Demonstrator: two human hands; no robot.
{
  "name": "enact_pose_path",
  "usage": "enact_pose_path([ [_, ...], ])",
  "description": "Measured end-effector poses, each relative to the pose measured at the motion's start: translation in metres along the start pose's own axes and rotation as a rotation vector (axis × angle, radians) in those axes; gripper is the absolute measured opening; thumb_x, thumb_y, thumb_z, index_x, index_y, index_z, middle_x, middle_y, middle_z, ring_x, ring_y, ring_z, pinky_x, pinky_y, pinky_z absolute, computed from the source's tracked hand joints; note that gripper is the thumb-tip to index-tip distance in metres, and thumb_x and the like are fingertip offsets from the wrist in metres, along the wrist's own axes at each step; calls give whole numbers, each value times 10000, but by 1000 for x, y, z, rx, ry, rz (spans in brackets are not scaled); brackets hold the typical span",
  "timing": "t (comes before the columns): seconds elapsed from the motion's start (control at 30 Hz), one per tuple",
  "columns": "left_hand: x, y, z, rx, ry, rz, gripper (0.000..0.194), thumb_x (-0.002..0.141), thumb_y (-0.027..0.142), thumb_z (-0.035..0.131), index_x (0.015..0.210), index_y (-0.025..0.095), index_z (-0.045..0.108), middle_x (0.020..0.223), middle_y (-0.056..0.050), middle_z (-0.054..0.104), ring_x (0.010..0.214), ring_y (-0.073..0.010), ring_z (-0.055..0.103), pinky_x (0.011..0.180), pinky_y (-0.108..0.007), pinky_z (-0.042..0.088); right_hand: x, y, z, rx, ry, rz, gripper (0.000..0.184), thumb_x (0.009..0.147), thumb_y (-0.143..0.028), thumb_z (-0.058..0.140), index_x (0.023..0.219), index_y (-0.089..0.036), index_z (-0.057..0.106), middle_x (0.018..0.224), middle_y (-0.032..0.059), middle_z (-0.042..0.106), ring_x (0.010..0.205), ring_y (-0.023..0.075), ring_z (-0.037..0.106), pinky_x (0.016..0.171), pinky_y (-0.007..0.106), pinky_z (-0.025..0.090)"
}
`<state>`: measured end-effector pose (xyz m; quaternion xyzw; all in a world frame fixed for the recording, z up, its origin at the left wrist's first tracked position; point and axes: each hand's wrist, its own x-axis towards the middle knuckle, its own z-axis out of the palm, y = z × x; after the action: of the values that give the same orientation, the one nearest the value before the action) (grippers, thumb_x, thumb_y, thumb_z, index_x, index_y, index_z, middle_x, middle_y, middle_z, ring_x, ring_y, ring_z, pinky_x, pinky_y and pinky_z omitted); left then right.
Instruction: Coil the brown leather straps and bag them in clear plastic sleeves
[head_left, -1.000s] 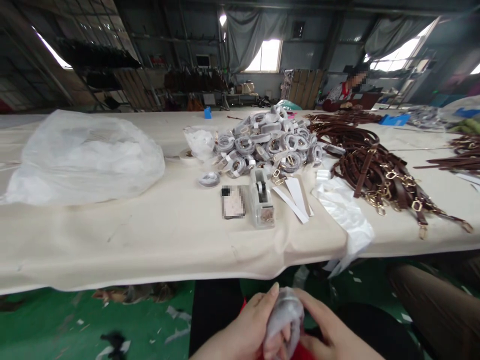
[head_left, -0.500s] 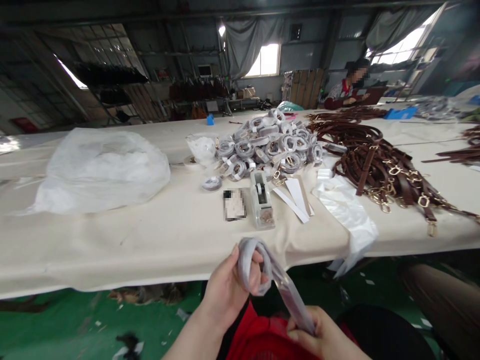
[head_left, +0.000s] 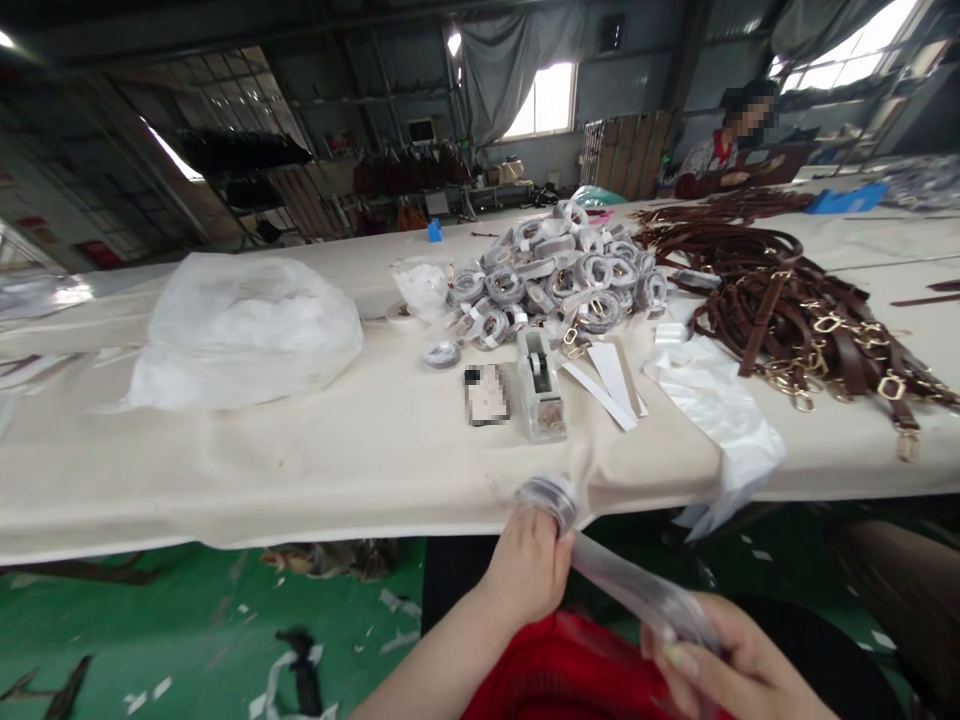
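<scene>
A strap in a translucent plastic sleeve [head_left: 622, 578] runs between my two hands in front of the table edge. My left hand [head_left: 531, 565] is closed round its coiled part, with the coil showing above the knuckles. Lower right, my right hand [head_left: 720, 655] pinches the stretched-out length, blurred by motion. Beyond them on the table stand a tape dispenser [head_left: 540, 390] and a small pixelated item [head_left: 487, 395]. Past these lies a heap of coiled, plastic-wrapped straps [head_left: 559, 270], with one single coil [head_left: 440, 355] at its near left.
Brown straps with gold-coloured buckles [head_left: 810, 310] are piled on the right. White paper strips [head_left: 611, 380] and a white plastic bag [head_left: 712, 400] lie before them, the bag hanging over the edge. A large translucent bag [head_left: 247, 320] is at left. Another person [head_left: 731, 150] sits far back right.
My left hand has turned over, so the coil is now above its knuckles. Both hands have shifted right in the picture, the right one farther from the left. The view has swung slightly left.
</scene>
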<state>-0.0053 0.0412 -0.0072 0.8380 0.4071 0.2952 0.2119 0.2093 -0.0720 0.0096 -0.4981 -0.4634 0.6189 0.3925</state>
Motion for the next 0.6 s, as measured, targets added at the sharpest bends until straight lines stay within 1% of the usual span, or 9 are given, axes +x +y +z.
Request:
enact_pose_path([
  [0.07, -10, 9, 6, 127, -174, 133, 497, 955, 482, 375, 1043, 68, 636, 925, -227, 662, 864, -364, 625, 807, -541, 504, 3, -12, -13, -18, 55, -50, 395, 899, -536, 599, 778, -162, 638, 576, 4, 568, 525, 131, 479, 543, 260, 406],
  [0.1, -13, 15, 7, 147, -222, 164, 519, 935, 525, 419, 1055, 71, 640, 928, -224, 671, 853, -362, 630, 790, -511, 511, 6, -15, -20, -46, 77, -62, 405, 900, -535, 596, 743, -164, 621, 569, 0, 561, 516, 126, 471, 534, 257, 397],
  [0.17, -16, 24, 4, 111, -281, 158, 510, 915, 563, 467, 997, 100, 662, 878, -189, 687, 790, -328, 636, 733, -433, 509, 13, -19, -31, -143, 105, -66, 424, 911, -538, 574, 695, -174, 594, 561, -6, 552, 513, 128, 477, 529, 256, 398],
  [0.2, -16, 28, 2, 54, -315, 132, 481, 933, 547, 445, 933, 121, 670, 830, -158, 686, 740, -293, 629, 693, -384, 493, 16, -18, -36, -219, 110, -69, 428, 919, -536, 558, 685, -179, 591, 565, -5, 556, 524, 136, 496, 542, 261, 415],
  [0.3, -13, 33, -6, -275, -497, -12, 566, 994, 521, 278, 732, 163, 630, 656, -57, 610, 583, -176, 543, 573, -275, 396, 23, -16, -45, -506, 147, -93, 359, 929, -503, 552, 802, -189, 672, 745, 43, 673, 717, 202, 626, 707, 303, 502],
  [0.37, -13, 33, -10, -594, -658, -183, 689, 971, 631, 194, 665, 163, 597, 566, -22, 544, 502, -139, 488, 514, -251, 356, 24, -15, -45, -623, 142, -119, 319, 930, -478, 560, 986, -203, 712, 970, 82, 725, 916, 252, 662, 859, 347, 513],
  [0.43, -13, 32, -11, -909, -770, -366, 760, 911, 744, 204, 676, 147, 612, 521, -13, 534, 442, -131, 481, 469, -242, 360, 23, -15, -40, -629, 87, -143, 344, 954, -461, 527, 1118, -216, 706, 1115, 103, 720, 1015, 270, 661, 933, 371, 507],
  [0.5, -13, 31, -8, -1147, -779, -526, 791, 850, 813, 270, 689, 129, 632, 479, -14, 540, 394, -135, 489, 435, -246, 383, 20, -14, -29, -571, 50, -150, 385, 990, -460, 452, 1170, -223, 696, 1124, 103, 726, 985, 261, 679, 920, 368, 530],
  [0.6, -10, 30, 0, -1377, -622, -696, 789, 824, 827, 342, 629, 117, 628, 384, -12, 511, 324, -133, 467, 386, -240, 376, 19, -3, -5, -481, 63, -150, 465, 1019, -484, 347, 1224, -218, 670, 1133, 102, 727, 993, 259, 683, 935, 377, 542],
])
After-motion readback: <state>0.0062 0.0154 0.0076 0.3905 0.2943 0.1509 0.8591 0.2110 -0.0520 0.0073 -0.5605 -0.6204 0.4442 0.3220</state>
